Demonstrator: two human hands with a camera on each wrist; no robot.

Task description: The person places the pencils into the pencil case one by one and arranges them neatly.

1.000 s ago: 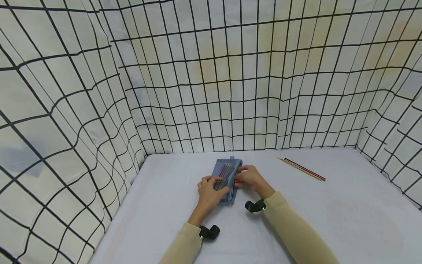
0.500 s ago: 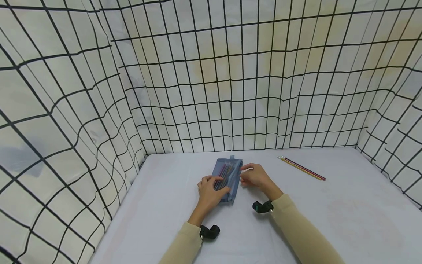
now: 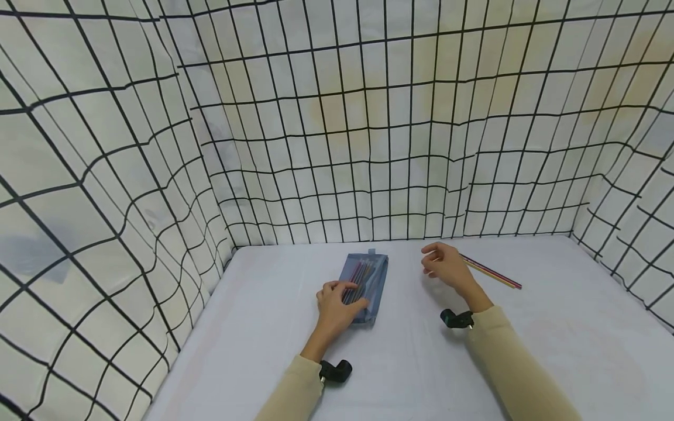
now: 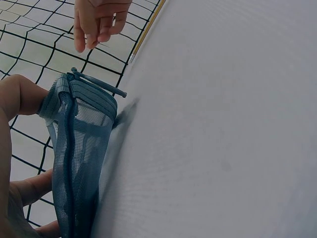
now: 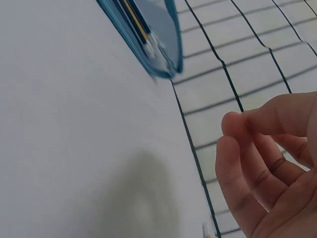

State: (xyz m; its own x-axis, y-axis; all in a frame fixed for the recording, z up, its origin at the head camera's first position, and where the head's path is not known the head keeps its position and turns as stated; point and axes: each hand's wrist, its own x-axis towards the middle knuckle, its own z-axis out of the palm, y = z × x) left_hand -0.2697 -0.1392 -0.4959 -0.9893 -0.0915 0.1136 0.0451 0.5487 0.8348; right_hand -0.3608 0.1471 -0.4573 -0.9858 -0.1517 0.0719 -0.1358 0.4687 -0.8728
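A blue mesh pencil case (image 3: 376,286) with several pencils inside lies on the white table. My left hand (image 3: 337,307) holds it near its front end, thumb on one side and fingers on the other. In the left wrist view, the zipped side of the pencil case (image 4: 81,158) faces the camera. My right hand (image 3: 450,269) is raised over the table, fingers loosely curled, holding nothing. Just beyond it lie two loose pencils (image 3: 495,276), one yellow and one dark red, side by side; the hand hides their far ends. One end of the pencil case (image 5: 153,49) shows in the right wrist view.
White table (image 3: 400,374) under both hands. A black grid net (image 3: 337,158) over white sheeting stands around the back and both sides. A small black camera is strapped at each wrist.
My right hand has let go of the pencil case's right edge and moved right and away, up to the two loose pencils. My left hand and the case stay put.
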